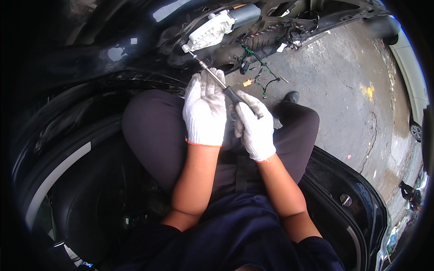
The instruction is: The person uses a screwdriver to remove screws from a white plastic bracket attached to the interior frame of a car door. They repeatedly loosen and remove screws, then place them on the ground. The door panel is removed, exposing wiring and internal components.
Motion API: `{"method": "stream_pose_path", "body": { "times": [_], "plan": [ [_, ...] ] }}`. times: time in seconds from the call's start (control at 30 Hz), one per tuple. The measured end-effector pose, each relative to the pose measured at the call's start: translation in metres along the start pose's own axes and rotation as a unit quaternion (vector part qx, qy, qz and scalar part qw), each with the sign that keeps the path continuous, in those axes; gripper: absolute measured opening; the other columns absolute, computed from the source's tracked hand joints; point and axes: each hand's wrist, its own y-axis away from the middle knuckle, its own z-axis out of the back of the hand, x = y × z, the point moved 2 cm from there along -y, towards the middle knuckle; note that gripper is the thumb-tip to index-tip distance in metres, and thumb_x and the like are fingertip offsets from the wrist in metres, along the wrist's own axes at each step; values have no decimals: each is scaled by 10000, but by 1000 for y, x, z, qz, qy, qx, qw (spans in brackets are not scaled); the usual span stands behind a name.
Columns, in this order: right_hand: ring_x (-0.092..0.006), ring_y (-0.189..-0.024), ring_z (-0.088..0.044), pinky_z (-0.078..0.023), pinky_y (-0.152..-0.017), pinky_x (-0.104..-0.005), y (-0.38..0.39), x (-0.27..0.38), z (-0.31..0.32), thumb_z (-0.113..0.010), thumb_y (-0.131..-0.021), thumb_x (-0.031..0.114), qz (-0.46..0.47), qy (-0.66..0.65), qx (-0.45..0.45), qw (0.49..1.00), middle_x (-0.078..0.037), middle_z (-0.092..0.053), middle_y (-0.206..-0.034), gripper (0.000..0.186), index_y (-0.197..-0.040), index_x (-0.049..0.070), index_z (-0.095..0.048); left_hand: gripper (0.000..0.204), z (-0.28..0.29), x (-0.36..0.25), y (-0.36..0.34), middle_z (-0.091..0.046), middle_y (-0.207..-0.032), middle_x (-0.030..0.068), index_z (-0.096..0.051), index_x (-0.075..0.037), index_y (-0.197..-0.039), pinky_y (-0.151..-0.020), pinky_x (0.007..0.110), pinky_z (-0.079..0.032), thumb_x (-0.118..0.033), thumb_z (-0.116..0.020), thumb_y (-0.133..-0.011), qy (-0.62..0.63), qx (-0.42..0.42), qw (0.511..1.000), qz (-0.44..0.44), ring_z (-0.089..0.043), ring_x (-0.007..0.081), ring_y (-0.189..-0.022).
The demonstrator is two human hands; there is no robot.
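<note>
My right hand [253, 122], in a white knit glove, is closed around the dark handle of a screwdriver-like tool [215, 77]. Its steel shaft runs up-left toward a fastener on a white plastic housing [207, 32], which has a dark motor cylinder [245, 15] and is mounted inside a black car panel [104, 45]. My left hand [204, 110], gloved alike, is palm-up just under the shaft, fingers stretched out toward the panel; whether they touch the shaft is unclear.
A green-and-black wiring harness [257, 60] with connectors dangles from the panel over grey cracked pavement [343, 126]. My bent legs [151, 135] are within the black door opening [361, 203]. A light-coloured car [409, 77] stands at right; a dark figure, possibly a person [409, 194], is below it.
</note>
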Motion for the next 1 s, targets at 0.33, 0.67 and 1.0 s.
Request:
{"method": "stream_pose_path", "body": {
  "times": [0.33,0.67,1.0],
  "plan": [
    [-64,-523,-514,-430,-490,-221,-1,-3,-1,-649,-1044,120,-14,-25,-1,1000,-118,-761,-1010,401,-1394,-66,-584,205,-4,0,2,-729,-1156,212,-636,16,-1174,-1034,456,-576,-159,-597,-1075,-47,-24,998,-31,-709,347,-1110],
    [-84,-672,-632,-513,-590,-250,0,-4,-6,-698,-1017,165,-6,104,-28,994,-93,-755,-1036,379,-1333,-40,-652,198,-2,-1,-5,-714,-1123,214,-617,11,-1190,-1013,478,-579,-152,-570,-1087,-98,-34,993,-52,-709,346,-1067],
    [-371,-926,-721,-577,-828,-406,-3,10,-4,-759,-919,166,385,439,-8,811,-197,-722,-1041,440,-1325,19,-674,208,-25,-11,5,-537,-825,28,-597,13,-1205,-615,299,-462,-122,-478,-1101,-267,-97,958,-24,-480,137,-657]
  ]
}}
